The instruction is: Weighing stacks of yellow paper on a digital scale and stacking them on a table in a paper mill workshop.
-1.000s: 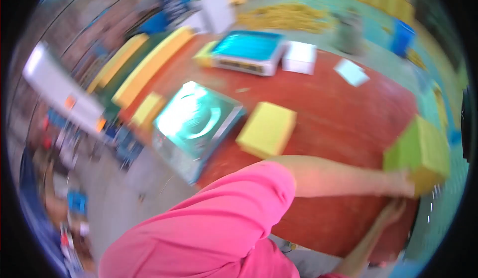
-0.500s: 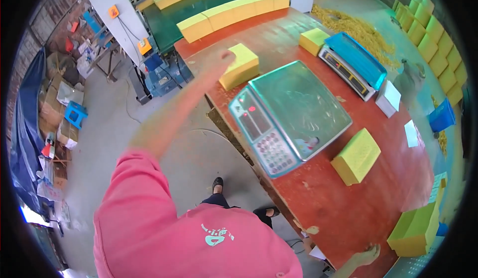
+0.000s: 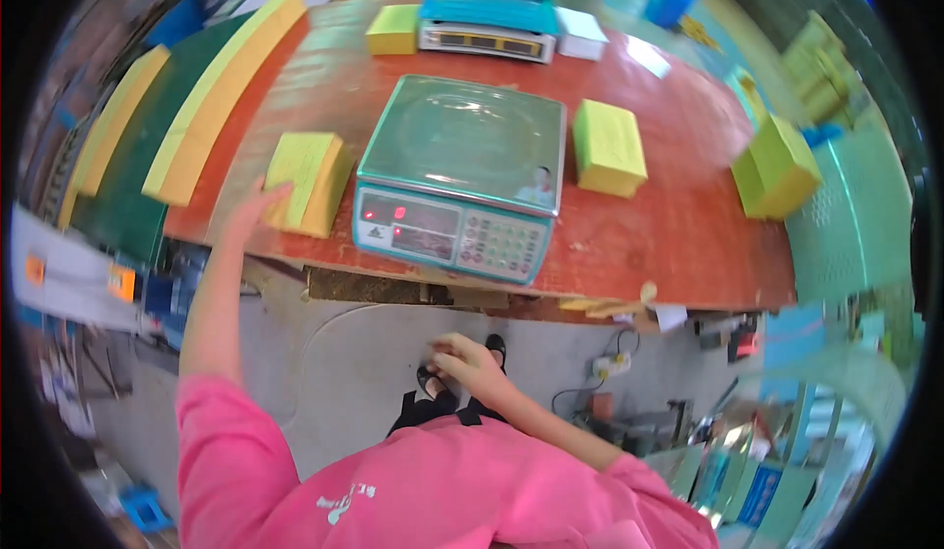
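Note:
A yellow block [image 3: 303, 180] that looks like a stack of paper stands near the table's front edge. My left hand [image 3: 261, 203] touches its left side, fingers reaching onto its near face; motion blur softens the fingertips. Just right of that stack lies a teal-framed weighing scale [image 3: 467, 146] with a bare metal pan and a lit keypad panel. My right hand [image 3: 470, 364] hangs before my body, beyond the table edge and above the floor. Its fingers are loosely bent and apart, and nothing shows in them. Another yellow block [image 3: 610, 148] stands right of the scale.
A second scale with a blue tray [image 3: 489, 8] stands at the far side, between a small yellow block [image 3: 393, 30] and a white box [image 3: 580, 34]. Long yellow rows [image 3: 226, 97] line the left end of the red table [image 3: 678, 244]. A yellow stack [image 3: 777, 171] stands at the right end.
My view has turned right, so the table now lies straight ahead. My right hand has left the table's right end and come before my body. My left hand stays at the yellow stack.

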The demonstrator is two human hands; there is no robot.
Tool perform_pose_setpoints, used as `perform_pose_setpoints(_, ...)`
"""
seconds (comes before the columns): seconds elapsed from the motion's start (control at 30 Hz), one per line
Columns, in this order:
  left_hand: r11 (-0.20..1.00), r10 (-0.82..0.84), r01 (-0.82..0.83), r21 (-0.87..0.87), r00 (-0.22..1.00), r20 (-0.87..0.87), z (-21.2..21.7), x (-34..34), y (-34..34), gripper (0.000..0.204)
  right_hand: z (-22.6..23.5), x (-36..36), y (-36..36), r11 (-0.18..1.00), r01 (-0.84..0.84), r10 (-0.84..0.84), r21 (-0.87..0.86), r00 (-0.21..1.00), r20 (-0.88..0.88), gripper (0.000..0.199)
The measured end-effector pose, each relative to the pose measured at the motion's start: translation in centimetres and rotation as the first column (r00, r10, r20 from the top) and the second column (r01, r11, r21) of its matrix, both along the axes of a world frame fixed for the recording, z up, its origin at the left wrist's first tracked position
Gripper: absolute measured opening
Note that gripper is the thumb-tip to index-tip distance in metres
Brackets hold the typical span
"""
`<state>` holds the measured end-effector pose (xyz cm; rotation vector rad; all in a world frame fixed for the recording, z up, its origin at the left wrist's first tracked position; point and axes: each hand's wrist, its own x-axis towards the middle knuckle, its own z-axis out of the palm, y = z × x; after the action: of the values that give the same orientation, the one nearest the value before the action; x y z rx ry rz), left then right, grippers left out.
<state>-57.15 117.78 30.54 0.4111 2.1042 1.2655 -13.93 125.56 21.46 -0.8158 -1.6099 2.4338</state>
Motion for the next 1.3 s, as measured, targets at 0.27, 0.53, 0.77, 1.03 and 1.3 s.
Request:
perform_pose_setpoints(0.27,0.979,-0.192,0.189,-0.079,0.981,-0.032,-3.4,6.4,-4.4,0.063,-5.8,-13.0,-0.2,0.884,0.081,-0.125,-0.461,0.99,-0.067,0.056)
perform_pose_setpoints(0.53,0.908,-0.071,-0.202,0.368,0.789,0.61,-7.4,8.3,-11.8,0.05,-3.7,-16.2,-4.1,0.822,0.037,-0.064,-0.569,0.998,-0.027,0.029)
perform_pose_setpoints(0.77,0.82,0.03,-0.366,0.439,0.795,0.606,-10.5,16.0,-14.7,0.062,-1.0,-9.7,-2.0,0.918,-0.151,0.181,-0.367,0.982,0.048,0.037)
perform_pose_setpoints(1.03,0.863,-0.216,0.015,0.504,0.914,0.344,3.3,29.7,-3.7,0.089,6.8,4.8,7.1,0.921,-0.354,0.366,-0.16,0.93,0.047,0.034)
perform_pose_setpoints(1.3,0.845,-0.367,0.15,0.513,0.861,0.353,-0.7,39.3,15.3,0.078,4.3,17.8,18.9,0.93,0.363,-0.357,-0.051,0.929,0.102,0.029)
